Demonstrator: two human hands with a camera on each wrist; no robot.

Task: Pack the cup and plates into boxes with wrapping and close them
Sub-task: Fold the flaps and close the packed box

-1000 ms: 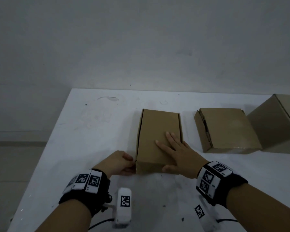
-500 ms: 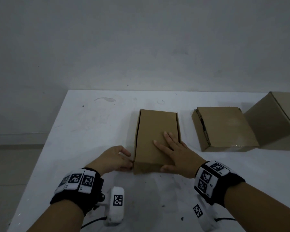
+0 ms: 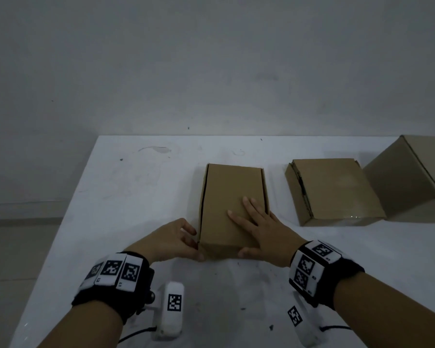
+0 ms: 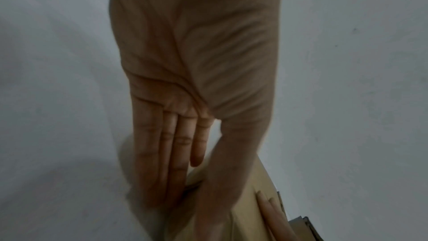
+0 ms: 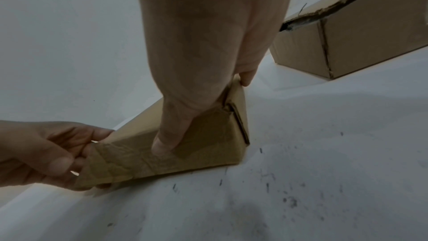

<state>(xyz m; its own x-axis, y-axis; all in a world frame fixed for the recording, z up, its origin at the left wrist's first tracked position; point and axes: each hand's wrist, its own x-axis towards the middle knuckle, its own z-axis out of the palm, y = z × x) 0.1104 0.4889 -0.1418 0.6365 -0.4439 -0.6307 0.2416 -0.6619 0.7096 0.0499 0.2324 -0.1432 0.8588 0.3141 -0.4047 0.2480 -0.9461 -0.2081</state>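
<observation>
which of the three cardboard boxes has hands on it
The leftmost box: the right hand lies flat on its lid and the left hand holds its near left corner. The middle box and right box are untouched.

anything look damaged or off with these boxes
Yes. The middle box has a torn, ragged top seam at its near corner, gaping open in the right wrist view. The box being handled shows wrinkled tape on its near end, and a dark gap runs along its left edge. Nothing is spilled.
</observation>
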